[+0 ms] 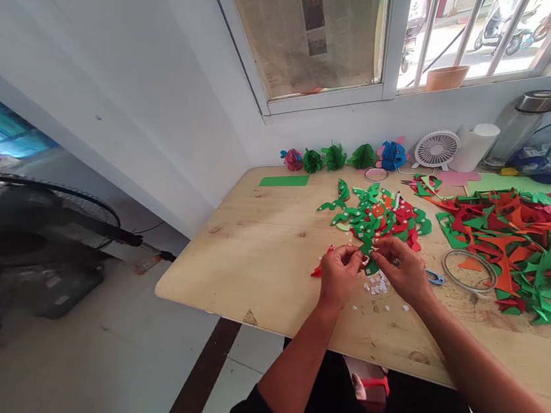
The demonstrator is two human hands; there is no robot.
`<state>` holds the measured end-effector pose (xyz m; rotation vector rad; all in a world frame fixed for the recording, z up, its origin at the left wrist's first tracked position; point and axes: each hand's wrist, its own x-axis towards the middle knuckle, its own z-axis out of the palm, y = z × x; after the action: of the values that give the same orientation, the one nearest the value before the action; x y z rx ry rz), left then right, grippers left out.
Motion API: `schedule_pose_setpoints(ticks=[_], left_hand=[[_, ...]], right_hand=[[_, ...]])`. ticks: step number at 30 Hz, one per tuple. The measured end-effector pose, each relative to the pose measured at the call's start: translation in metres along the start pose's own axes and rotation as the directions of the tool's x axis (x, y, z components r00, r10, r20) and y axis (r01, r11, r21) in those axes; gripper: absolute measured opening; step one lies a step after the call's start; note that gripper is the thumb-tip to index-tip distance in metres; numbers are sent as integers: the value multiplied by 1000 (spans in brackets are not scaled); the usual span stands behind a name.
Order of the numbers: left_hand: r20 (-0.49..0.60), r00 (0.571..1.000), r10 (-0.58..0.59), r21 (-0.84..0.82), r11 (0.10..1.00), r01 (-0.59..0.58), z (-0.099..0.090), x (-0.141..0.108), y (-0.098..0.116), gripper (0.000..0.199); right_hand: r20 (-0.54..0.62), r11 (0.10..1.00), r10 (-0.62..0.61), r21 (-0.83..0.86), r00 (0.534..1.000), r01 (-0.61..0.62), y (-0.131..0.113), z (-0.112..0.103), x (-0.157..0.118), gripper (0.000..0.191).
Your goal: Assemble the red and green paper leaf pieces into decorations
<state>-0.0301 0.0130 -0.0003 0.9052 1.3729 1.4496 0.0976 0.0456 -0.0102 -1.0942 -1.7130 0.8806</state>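
Note:
Between my two hands is a green paper cutout (372,266), held just above the table near its front edge. My left hand (341,271) pinches its left side. The fingers of my right hand (402,266) are closed at its upper right side; whether they hold a small white piece too is hard to make out. Below lie several small white paper bits (377,284). Just beyond my hands spreads a pile of green and red cutouts (372,211), many with white spots. A red cutout (316,270) shows beside my left hand.
Blue-handled scissors (435,277) and a tape roll (470,271) lie right of my hands. Further right is a heap of green, red and orange scraps (515,240). Along the wall stand folded paper figures (334,157), a small white fan (436,149) and a bottle (520,128).

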Motion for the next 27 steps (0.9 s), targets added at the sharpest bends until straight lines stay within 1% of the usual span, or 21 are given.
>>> schedule_pose_setpoints(ticks=[4, 9, 14, 18, 21, 27], left_hand=[[3, 1000, 6, 10, 1000, -6, -1, 0, -1, 16], [11, 999, 42, 68, 997, -42, -3, 1, -6, 17], [28, 998, 47, 83, 995, -49, -4, 1, -9, 17], [13, 999, 45, 81, 996, -45, -2, 1, -7, 16], [6, 998, 62, 97, 993, -62, -2, 0, -8, 16], [38, 993, 115, 164, 979, -120, -2, -4, -12, 20]], right_hand=[[7, 1000, 2, 17, 1000, -2, 2, 1, 0, 28], [12, 999, 17, 31, 1000, -17, 4, 1, 0, 31], [21, 999, 10, 43, 1000, -11, 5, 1, 1, 30], [9, 999, 20, 42, 1000, -20, 6, 1, 1, 29], [2, 998, 25, 49, 1000, -25, 5, 1, 1, 27], [0, 999, 3, 51, 1000, -3, 1, 0, 1, 23]])
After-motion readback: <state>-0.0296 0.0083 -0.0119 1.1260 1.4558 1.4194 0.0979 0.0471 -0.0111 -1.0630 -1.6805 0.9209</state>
